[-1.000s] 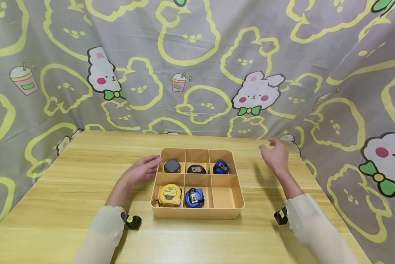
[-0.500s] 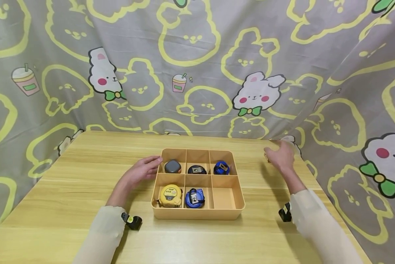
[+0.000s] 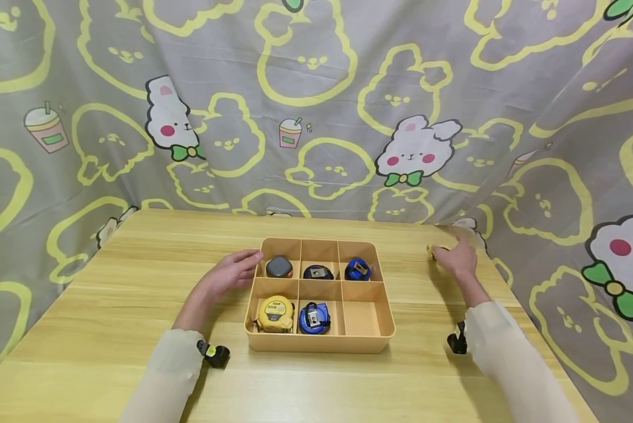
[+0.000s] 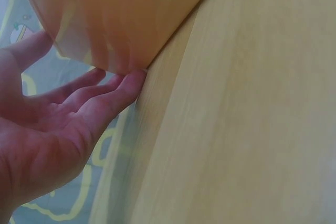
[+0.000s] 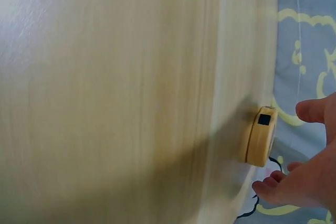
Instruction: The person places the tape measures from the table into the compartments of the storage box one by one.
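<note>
My left hand [image 3: 235,271] rests against the left side of a tan six-section box [image 3: 316,343]; in the left wrist view its fingertips touch the box wall [image 4: 131,19]. Far right, my right hand [image 3: 458,257] reaches over a yellow tape measure [image 5: 261,139] on the table, thumb and fingers spread on either side of it. In the box's back row sit a dark grey tape measure [image 3: 280,267], a black-and-blue one [image 3: 318,272] and a blue one [image 3: 357,269]. The front row holds a yellow tape measure [image 3: 275,314] at left and a blue one [image 3: 314,318] in the middle.
The box stands mid-table on a light wood tabletop [image 3: 316,388]. A grey curtain [image 3: 327,117] with yellow cartoon outlines hangs behind and along both sides. Small black devices are strapped at the left wrist [image 3: 214,353] and the right wrist [image 3: 458,339].
My right hand has moved right and lowered toward the yellow tape measure, which now shows beside the thumb. The left hand stays at the box, and the box's contents look the same.
</note>
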Action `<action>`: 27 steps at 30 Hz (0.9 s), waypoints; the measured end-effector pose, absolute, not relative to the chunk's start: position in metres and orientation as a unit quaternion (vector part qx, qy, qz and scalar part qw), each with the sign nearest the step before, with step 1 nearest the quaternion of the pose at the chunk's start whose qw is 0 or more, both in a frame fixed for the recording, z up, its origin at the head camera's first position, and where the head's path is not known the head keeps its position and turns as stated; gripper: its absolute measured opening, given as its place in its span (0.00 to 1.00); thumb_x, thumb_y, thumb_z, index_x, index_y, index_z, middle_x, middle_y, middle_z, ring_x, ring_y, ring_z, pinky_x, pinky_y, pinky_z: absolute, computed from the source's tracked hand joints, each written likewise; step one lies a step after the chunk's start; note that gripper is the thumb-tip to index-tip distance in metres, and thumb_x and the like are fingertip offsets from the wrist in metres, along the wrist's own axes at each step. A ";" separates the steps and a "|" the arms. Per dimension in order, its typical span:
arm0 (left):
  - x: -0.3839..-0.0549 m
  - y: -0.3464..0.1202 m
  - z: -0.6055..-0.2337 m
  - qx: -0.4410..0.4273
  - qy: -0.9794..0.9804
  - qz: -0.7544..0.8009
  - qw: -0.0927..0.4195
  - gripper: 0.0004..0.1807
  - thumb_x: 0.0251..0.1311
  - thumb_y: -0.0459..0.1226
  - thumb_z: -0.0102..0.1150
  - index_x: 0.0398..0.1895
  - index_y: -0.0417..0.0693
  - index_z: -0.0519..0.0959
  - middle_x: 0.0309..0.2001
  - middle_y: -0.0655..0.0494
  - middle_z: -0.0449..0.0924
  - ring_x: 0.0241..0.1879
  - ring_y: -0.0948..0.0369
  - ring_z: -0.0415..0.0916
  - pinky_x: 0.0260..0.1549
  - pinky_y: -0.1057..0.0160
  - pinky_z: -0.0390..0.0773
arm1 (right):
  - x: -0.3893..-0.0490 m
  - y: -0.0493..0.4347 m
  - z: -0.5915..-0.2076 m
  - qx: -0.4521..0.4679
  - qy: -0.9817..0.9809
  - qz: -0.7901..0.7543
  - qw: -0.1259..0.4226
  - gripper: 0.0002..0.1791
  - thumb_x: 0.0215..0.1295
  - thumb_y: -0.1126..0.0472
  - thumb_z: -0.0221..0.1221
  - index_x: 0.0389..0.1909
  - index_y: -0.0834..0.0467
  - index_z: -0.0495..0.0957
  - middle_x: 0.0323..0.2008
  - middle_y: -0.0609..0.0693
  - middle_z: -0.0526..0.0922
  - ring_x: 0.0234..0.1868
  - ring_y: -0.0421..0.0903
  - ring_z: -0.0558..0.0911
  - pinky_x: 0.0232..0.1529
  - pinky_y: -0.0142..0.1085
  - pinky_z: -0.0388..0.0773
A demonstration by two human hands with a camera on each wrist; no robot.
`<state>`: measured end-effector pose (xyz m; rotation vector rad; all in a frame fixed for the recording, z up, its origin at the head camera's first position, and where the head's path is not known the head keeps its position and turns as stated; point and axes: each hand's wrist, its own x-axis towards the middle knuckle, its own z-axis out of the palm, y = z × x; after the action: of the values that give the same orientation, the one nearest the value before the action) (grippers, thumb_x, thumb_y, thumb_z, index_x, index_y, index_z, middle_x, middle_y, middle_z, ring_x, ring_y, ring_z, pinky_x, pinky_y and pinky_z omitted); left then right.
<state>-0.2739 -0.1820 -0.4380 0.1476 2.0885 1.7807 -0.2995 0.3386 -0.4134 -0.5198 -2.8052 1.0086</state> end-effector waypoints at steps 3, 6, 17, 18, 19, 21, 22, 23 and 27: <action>-0.274 -0.182 -0.439 0.052 0.746 0.634 0.195 0.44 0.75 0.56 0.50 0.79 0.36 0.51 0.78 0.33 0.54 0.74 0.37 0.59 0.71 0.46 0.67 | -0.299 0.339 -0.419 -0.189 -0.927 0.321 0.042 0.48 0.68 0.48 0.55 0.77 0.71 0.46 0.71 0.80 0.57 0.71 0.76 0.57 0.73 0.61 0.57; -0.273 -0.181 -0.439 0.052 0.746 0.634 0.197 0.44 0.75 0.56 0.50 0.79 0.36 0.51 0.78 0.34 0.54 0.74 0.37 0.59 0.71 0.46 0.67 | -0.299 0.339 -0.424 -0.202 -0.927 0.313 0.032 0.48 0.68 0.47 0.55 0.77 0.72 0.46 0.69 0.81 0.58 0.71 0.75 0.59 0.73 0.59 0.58; -0.273 -0.182 -0.438 0.049 0.745 0.634 0.200 0.43 0.75 0.56 0.49 0.80 0.37 0.51 0.78 0.34 0.54 0.74 0.37 0.59 0.71 0.46 0.67 | -0.305 0.336 -0.428 -0.212 -0.929 0.304 0.012 0.48 0.70 0.44 0.53 0.76 0.73 0.47 0.71 0.78 0.59 0.72 0.75 0.58 0.74 0.58 0.58; -0.274 -0.182 -0.438 0.049 0.745 0.634 0.200 0.44 0.75 0.56 0.49 0.80 0.37 0.51 0.78 0.34 0.54 0.74 0.37 0.59 0.71 0.46 0.67 | -0.305 0.335 -0.428 -0.215 -0.928 0.305 0.010 0.48 0.70 0.44 0.53 0.76 0.73 0.48 0.71 0.78 0.59 0.72 0.75 0.58 0.74 0.58 0.58; -0.274 -0.182 -0.438 0.049 0.745 0.634 0.200 0.44 0.75 0.56 0.49 0.80 0.37 0.50 0.78 0.34 0.54 0.74 0.37 0.59 0.71 0.46 0.67 | -0.305 0.335 -0.428 -0.217 -0.928 0.304 0.009 0.48 0.70 0.44 0.53 0.76 0.73 0.48 0.71 0.78 0.59 0.72 0.75 0.58 0.74 0.58 0.58; -0.274 -0.181 -0.438 0.047 0.745 0.635 0.199 0.44 0.75 0.56 0.50 0.80 0.37 0.51 0.78 0.34 0.54 0.74 0.37 0.60 0.71 0.46 0.68 | -0.305 0.336 -0.428 -0.220 -0.927 0.304 0.008 0.48 0.69 0.43 0.53 0.76 0.73 0.49 0.71 0.77 0.59 0.72 0.75 0.58 0.74 0.58 0.59; -0.274 -0.181 -0.438 0.045 0.744 0.636 0.200 0.43 0.75 0.56 0.50 0.80 0.37 0.51 0.78 0.34 0.54 0.74 0.37 0.60 0.71 0.46 0.68 | -0.305 0.337 -0.428 -0.222 -0.926 0.305 0.008 0.48 0.69 0.43 0.53 0.75 0.73 0.50 0.71 0.77 0.60 0.72 0.75 0.58 0.74 0.58 0.59; -0.274 -0.181 -0.438 0.045 0.744 0.636 0.199 0.43 0.75 0.56 0.50 0.80 0.37 0.51 0.78 0.34 0.54 0.74 0.37 0.60 0.71 0.46 0.68 | -0.305 0.337 -0.428 -0.222 -0.927 0.304 0.008 0.48 0.69 0.43 0.54 0.75 0.73 0.51 0.71 0.76 0.60 0.72 0.74 0.58 0.74 0.58 0.59; -0.274 -0.181 -0.437 0.044 0.743 0.638 0.199 0.43 0.75 0.55 0.50 0.80 0.37 0.51 0.78 0.34 0.54 0.74 0.38 0.60 0.71 0.46 0.67 | -0.305 0.340 -0.428 -0.222 -0.922 0.317 0.011 0.47 0.69 0.43 0.56 0.74 0.73 0.54 0.71 0.75 0.61 0.71 0.72 0.59 0.74 0.57 0.59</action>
<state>-0.2735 -0.1811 -0.4375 0.1221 2.0782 1.7843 -0.3053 0.3396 -0.4280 -0.6928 -2.8773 0.9878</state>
